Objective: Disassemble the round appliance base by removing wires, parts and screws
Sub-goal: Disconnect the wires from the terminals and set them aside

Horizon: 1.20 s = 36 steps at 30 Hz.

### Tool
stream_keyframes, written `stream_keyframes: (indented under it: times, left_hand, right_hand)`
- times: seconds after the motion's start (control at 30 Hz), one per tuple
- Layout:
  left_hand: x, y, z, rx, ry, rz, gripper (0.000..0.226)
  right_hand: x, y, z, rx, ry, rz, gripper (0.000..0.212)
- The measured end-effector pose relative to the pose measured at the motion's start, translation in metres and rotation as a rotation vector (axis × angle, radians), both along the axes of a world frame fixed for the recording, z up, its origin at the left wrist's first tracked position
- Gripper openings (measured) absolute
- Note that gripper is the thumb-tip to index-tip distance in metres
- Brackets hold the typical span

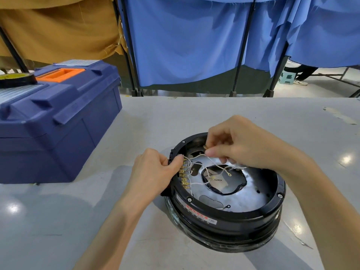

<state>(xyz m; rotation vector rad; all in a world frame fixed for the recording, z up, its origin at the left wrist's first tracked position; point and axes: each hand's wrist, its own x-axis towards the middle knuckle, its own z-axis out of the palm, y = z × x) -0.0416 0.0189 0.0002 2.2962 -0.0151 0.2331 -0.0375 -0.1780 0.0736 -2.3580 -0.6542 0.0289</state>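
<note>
The round black appliance base (229,223) lies open side up on the grey table, showing a silver inner plate (251,197) with a central hole. Several white wires (212,168) with brass ring and spade terminals cross the plate. A row of brass terminals (184,176) lines the left inner wall. My left hand (153,172) grips the base's left rim beside that terminal row. My right hand (237,145) hovers over the far side and pinches a brass connector on a white wire between thumb and fingers.
A blue toolbox (56,121) with an orange handle stands at the left on the table (68,211), a roll of tape (15,79) on its lid. Blue and tan curtains on black frames hang behind the table's far edge.
</note>
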Motion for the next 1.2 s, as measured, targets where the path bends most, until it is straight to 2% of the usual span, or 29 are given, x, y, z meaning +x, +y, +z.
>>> stream_keyframes:
  times: [0.33,0.57,0.7,0.83,0.97,1.0,1.07,1.2]
  left_hand:
    - [-0.001,0.007,0.007,-0.009,0.07,-0.067,0.066]
    - [0.0,0.008,0.009,0.01,0.04,-0.043,0.062]
    - [0.001,0.002,0.015,0.029,-0.126,-0.001,0.039]
    - [-0.002,-0.011,0.022,-0.084,-0.184,-0.113,0.024]
    - [0.004,-0.028,0.036,-0.12,-0.147,-0.254,0.049]
    - [0.007,-0.033,0.04,-0.164,-0.112,-0.302,0.049]
    - [0.017,-0.042,0.045,-0.295,-0.05,-0.349,0.035]
    - [0.037,-0.047,0.046,-0.562,0.048,-0.302,0.004]
  right_hand:
    - [0.004,-0.044,0.024,0.587,-0.09,-0.091,0.013]
    - [0.008,-0.052,0.024,0.74,-0.098,-0.19,0.013]
    - [0.014,-0.049,0.017,0.738,-0.09,-0.212,0.014]
    - [0.018,-0.047,0.014,0.806,-0.064,-0.216,0.01]
    - [0.02,-0.04,0.009,0.928,0.064,-0.178,0.013]
    - [0.021,-0.037,0.006,0.952,0.098,-0.171,0.016]
    - [0.025,-0.032,0.001,1.02,0.171,-0.171,0.02]
    - [0.036,-0.032,-0.013,1.135,0.248,-0.227,0.016]
